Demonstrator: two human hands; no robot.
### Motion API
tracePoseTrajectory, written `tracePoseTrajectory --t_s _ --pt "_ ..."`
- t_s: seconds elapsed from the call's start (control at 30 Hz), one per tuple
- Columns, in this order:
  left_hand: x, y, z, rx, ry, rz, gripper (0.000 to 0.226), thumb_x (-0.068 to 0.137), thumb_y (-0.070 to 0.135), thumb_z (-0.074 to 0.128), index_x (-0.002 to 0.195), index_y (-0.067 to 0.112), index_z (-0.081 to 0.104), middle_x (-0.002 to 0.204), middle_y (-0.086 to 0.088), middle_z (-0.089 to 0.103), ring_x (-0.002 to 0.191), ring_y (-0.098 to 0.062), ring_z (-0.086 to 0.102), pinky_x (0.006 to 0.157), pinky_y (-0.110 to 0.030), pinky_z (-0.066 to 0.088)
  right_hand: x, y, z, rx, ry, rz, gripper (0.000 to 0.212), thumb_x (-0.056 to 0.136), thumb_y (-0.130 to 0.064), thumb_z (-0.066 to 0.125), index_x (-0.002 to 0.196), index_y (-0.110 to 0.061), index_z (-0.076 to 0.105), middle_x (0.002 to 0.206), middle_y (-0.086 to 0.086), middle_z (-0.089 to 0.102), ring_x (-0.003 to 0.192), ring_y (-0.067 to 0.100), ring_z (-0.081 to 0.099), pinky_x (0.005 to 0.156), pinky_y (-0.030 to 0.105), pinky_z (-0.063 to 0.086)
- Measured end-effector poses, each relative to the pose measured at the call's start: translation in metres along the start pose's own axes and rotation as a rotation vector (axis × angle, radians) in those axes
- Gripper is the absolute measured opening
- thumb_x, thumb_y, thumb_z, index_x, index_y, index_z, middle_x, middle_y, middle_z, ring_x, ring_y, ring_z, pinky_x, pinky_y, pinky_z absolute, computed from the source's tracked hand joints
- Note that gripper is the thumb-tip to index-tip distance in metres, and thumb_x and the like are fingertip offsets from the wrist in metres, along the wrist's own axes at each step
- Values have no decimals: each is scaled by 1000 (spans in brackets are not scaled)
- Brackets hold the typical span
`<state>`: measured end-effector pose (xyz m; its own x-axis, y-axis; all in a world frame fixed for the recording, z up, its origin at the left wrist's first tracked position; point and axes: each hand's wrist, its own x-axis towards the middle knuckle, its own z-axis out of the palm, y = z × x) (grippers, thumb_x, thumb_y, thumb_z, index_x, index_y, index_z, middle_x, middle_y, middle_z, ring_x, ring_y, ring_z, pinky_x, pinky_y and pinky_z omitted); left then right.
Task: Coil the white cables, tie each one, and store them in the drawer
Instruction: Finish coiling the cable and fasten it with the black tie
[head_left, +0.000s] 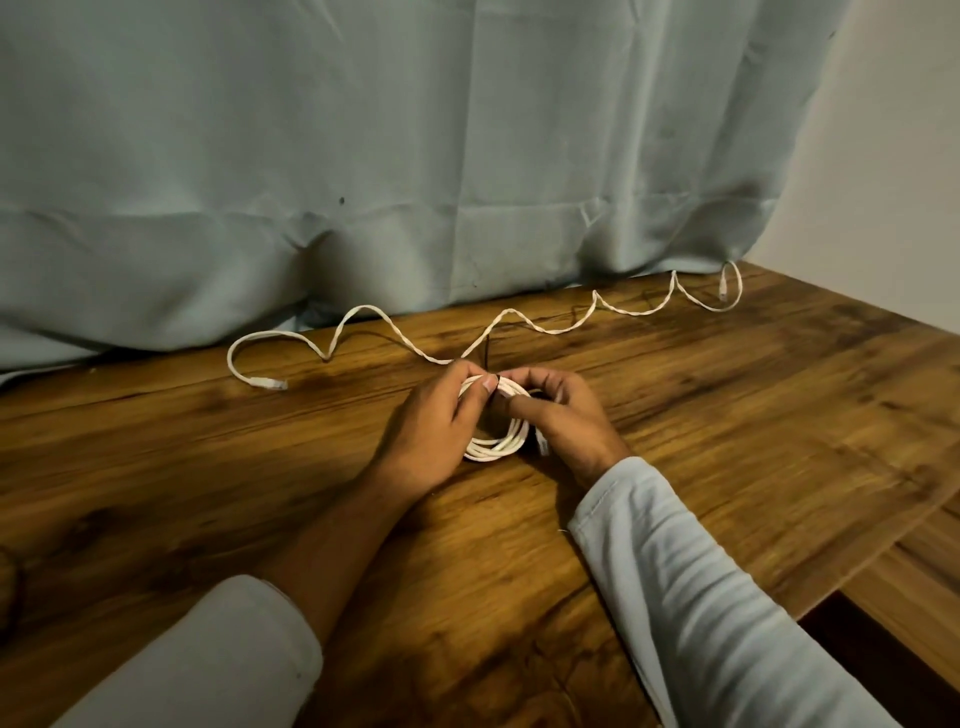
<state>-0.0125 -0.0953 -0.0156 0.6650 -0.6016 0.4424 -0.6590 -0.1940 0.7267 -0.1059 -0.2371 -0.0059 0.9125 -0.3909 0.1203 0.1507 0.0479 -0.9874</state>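
Note:
A coiled white cable (497, 442) rests on the wooden table (208, 467) between my hands. My left hand (431, 431) grips its left side, thumb pressed on the top of the coil. My right hand (563, 415) holds the right side, fingers pinching the top where a thin black tie (487, 358) sticks up. A second white cable (519, 317) lies uncoiled in a wavy line along the back of the table, with one plug (267, 383) at the left and the other plug (723, 291) at the far right.
A grey-blue curtain (415, 156) hangs behind the table and drapes onto its back edge. The table's right edge (883, 551) drops off to a lower wooden surface (914, 597). A white wall (893, 156) stands at the right.

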Motion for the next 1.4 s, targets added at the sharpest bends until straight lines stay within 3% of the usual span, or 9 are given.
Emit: tracePoseTrajectory --t_s 0.27,0.53,0.8,0.9,0.97,1.07,1.13,1.27,1.4 --pt "2 -1 0 -11 1 6 12 106 43 51 104 32 57 83 14 64 75 -11 63 73 -47 56 0 5 6 -73 -5 -15 20 86 19 52 102 14 64 92 27 67 86 38 60 83 50 46" --pt "4 -5 1 -67 -6 7 13 106 40 51 106 36 63 84 18 68 69 -1 59 68 -36 51 2 5 4 -109 -19 -11 20 81 11 59 100 10 66 89 26 66 83 36 60 79 46 48" --pt "6 -6 4 -162 -33 -41 20 99 51 49 101 39 65 84 16 70 72 -7 61 72 -39 53 0 4 3 -138 -17 -9 16 88 16 61 103 16 63 91 27 70 86 37 65 88 52 53" --pt "6 -4 3 -186 -36 -64 19 99 51 50 99 40 65 88 14 73 71 -8 62 74 -44 55 0 5 3 -156 -26 -36 12 87 13 65 99 10 66 88 24 71 81 32 67 79 44 56" --pt "6 -3 2 -208 -42 -94 19 100 49 50 97 39 66 85 13 72 70 -9 62 74 -47 55 1 8 4 -182 -23 -77 9 87 4 71 95 3 68 87 19 74 78 29 68 76 42 57" --pt "7 -2 0 -247 -37 -144 19 98 52 51 93 42 66 77 14 68 69 -11 61 75 -53 56 4 12 5 -324 89 -221 25 77 -22 80 100 -19 70 96 11 75 86 29 72 79 49 60" --pt "7 -1 0 -270 -33 -164 21 94 55 50 91 43 66 77 15 68 68 -12 60 75 -54 56 3 10 4 -395 161 -364 31 75 -21 78 103 -29 66 102 2 69 90 21 69 77 42 60" --pt "7 0 0 -296 -31 -154 22 92 53 49 92 40 67 80 8 69 70 -16 59 73 -54 53 1 5 3 -629 154 -610 20 84 -7 75 99 -19 72 101 -2 65 92 12 64 80 32 54" --pt "8 -4 2 -307 -6 -152 30 88 61 50 93 37 68 87 -10 70 70 -21 58 73 -59 54 1 5 5 -568 183 -641 11 87 -6 74 97 -11 77 102 -1 69 97 12 67 86 33 56"
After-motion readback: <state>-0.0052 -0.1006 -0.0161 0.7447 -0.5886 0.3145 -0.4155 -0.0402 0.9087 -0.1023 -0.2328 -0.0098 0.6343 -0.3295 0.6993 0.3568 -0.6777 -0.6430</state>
